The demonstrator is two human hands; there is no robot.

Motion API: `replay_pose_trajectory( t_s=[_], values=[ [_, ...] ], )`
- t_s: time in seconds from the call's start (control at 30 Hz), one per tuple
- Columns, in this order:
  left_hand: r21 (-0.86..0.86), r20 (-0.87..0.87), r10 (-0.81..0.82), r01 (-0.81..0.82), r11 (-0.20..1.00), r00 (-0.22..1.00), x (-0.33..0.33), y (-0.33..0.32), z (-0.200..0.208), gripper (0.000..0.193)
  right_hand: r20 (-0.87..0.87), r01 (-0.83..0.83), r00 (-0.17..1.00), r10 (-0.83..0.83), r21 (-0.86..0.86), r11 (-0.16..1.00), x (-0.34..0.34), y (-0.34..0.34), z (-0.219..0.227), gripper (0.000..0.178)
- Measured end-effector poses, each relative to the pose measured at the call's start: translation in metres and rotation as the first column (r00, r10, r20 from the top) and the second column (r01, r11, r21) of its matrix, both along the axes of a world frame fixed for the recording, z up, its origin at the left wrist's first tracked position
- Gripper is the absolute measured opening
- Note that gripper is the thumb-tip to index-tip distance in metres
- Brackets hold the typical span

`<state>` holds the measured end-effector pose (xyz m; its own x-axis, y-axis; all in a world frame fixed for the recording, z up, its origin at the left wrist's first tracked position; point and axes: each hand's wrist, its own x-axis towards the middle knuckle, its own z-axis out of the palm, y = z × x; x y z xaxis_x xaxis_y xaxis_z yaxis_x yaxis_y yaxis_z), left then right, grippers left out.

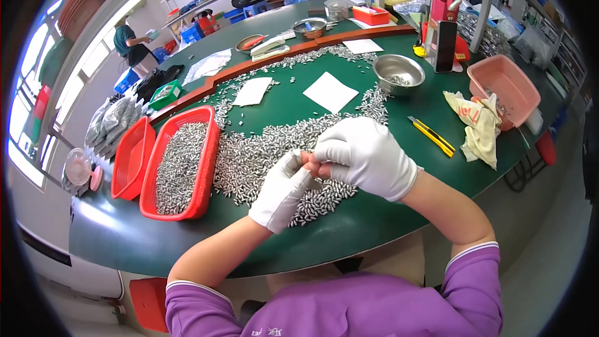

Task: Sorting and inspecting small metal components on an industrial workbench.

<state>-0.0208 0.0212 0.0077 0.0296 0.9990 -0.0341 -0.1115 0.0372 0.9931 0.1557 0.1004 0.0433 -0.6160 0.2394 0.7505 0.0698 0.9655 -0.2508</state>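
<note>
While a green-topped table (399, 224) fills the middle of the frame, a red plastic basket (210, 156) stands centre left; at the centre, the gloved right hand (368, 157) and left hand (281, 190) meet in a close pinch, holding what I cannot tell, above heaped small silvery metal pieces (262, 156)

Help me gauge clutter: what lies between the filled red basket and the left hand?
Loose small silvery pieces, spread on the green table, as the head view shows.
</note>
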Motion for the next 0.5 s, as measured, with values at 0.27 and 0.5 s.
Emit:
replay_pose_trajectory(
  t_s=[0.27,0.5],
  values=[
    [0.073,0.048,-0.01,0.007,0.997,0.999,-0.022,0.007,-0.017,0.022,-0.043,0.078,0.996,-0.078,0.008,0.997,-0.02,0.004,-0.013,0.018],
    [-0.109,0.216,-0.151,0.177,0.978,0.965,-0.027,0.006,-0.01,0.033,-0.098,-0.075,0.995,0.029,-0.511,0.856,-0.02,0.001,-0.037,0.012]
  ],
)
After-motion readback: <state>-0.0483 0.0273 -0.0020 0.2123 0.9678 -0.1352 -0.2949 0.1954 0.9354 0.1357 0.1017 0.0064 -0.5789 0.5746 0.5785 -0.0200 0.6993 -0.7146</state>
